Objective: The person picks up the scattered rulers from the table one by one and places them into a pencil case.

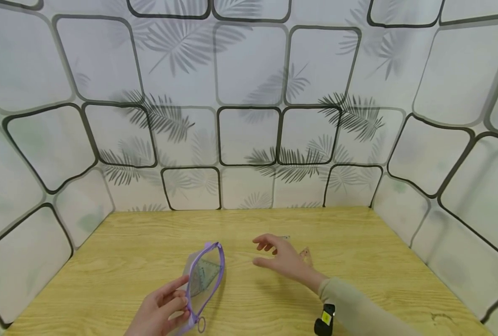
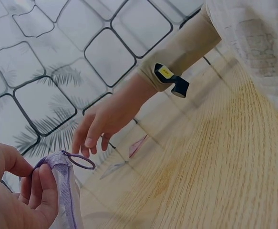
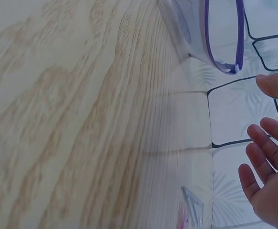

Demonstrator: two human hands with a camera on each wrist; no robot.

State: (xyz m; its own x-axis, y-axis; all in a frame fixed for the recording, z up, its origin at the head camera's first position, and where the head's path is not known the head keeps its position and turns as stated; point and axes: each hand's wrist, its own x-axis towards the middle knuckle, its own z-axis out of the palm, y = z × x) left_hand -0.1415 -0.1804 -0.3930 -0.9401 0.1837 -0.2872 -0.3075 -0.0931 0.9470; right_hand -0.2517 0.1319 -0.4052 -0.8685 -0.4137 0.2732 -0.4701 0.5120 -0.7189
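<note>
- Purple-trimmed clear pouch [image 1: 203,280] pinched at its near end by left hand [image 1: 161,310], thumb on top, fingers curled under the zip edge; the grip tilts the pouch up off the counter [image 1: 358,224], so its mouth gapes toward the other hand.
- Wrist view: same fingers [image 2: 41,191] wrap the mesh edge, purple pull ring [image 2: 79,161] dangling free just past them.
- A set square [image 1: 204,275] sits inside the pouch, seen through the clear side.
- Right hand [image 1: 278,256] hovers palm-down, fingers loosely spread, holding nothing; just right of the pouch mouth, not touching it.
- Under and just behind that hand: clear plastic rulers [image 1: 305,254] flat on the counter, one with a pinkish tint, partly hidden by the hand. Exact kind hard to tell.
- Right wrist view: spread fingers [image 3: 267,176], one clear ruler corner [image 3: 192,210] below, pouch rim farther off.
- Beige sleeve [image 1: 358,308] with a black-and-yellow clip [image 1: 325,319] at the wrist.
- Wood-grain counter, boxed in by white leaf-print walls [image 1: 249,93].
</note>
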